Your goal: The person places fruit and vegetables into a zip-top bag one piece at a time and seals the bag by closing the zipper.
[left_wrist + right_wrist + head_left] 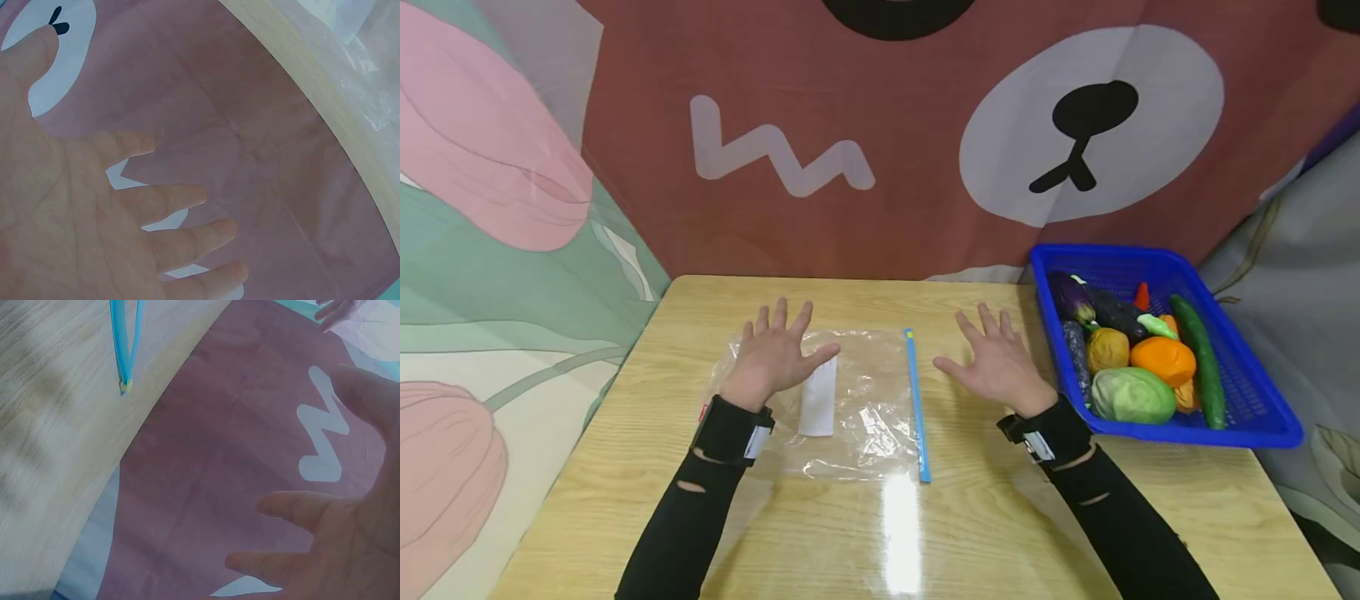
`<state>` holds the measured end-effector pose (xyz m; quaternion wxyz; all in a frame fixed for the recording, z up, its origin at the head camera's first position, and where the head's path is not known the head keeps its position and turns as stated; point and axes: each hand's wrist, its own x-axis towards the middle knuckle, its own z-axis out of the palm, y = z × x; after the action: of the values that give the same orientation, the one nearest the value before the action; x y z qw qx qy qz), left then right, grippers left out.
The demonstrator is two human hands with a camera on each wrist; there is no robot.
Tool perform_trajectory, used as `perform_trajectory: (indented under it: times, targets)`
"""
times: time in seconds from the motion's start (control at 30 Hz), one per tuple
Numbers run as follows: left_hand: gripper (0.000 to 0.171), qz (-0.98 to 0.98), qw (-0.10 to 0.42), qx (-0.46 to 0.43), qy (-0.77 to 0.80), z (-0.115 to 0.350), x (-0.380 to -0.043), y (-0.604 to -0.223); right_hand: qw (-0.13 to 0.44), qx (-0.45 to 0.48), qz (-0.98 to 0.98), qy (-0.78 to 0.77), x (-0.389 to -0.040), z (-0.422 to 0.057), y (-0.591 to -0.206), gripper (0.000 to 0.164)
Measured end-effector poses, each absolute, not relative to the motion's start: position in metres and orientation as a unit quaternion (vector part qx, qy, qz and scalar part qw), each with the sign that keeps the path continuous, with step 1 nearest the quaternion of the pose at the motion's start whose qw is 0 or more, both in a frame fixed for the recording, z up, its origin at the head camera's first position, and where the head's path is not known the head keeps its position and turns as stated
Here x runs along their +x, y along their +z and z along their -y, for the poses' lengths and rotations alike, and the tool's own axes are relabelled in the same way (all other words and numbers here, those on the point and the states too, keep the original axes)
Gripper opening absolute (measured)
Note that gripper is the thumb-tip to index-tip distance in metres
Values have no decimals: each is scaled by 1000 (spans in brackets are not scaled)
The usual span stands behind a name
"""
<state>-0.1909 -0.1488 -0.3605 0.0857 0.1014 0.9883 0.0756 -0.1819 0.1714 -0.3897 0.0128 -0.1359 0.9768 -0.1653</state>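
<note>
My left hand [773, 360] is held above the left part of a clear plastic bag [876, 379], palm up with its fingers spread. The bag lies flat, with a white paper label [818, 404] and a blue zip strip [918, 417] along its right side. To the right of that strip my right hand [1000, 367] hovers over the table, fingers spread and holding nothing. In the left wrist view, the left palm [81, 212] has nothing in it. The right wrist view shows the right thumb [369, 400] and some of the fingers extended; the rest is cut off.
On the table's right side stands a blue plastic basket [1262, 408]. In it lie a cabbage [1133, 396], a cucumber [1198, 358], eggplants [1071, 298], an orange pumpkin-like vegetable [1163, 360] and other vegetables. A brown printed cloth [910, 225] hangs behind the wooden table [625, 467].
</note>
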Motion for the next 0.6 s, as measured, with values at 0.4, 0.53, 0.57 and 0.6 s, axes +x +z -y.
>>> perform_trajectory:
  times: [0.4, 0.53, 0.57, 0.6]
  targets:
    - [87, -977, 84, 152, 123, 135, -190, -365, 108, -127, -951, -262, -183, -164, -409, 83]
    - [84, -975, 82, 173, 114, 124, -187, -379, 153, -121, -940, -281, -185, -159, -419, 76]
    - [83, -975, 84, 178, 107, 121, -186, -383, 164, -121, -937, -285, -185, -158, -422, 74]
    - [81, -974, 86, 182, 101, 118, -185, -388, 177, -121, -933, -289, -185, -157, -424, 72]
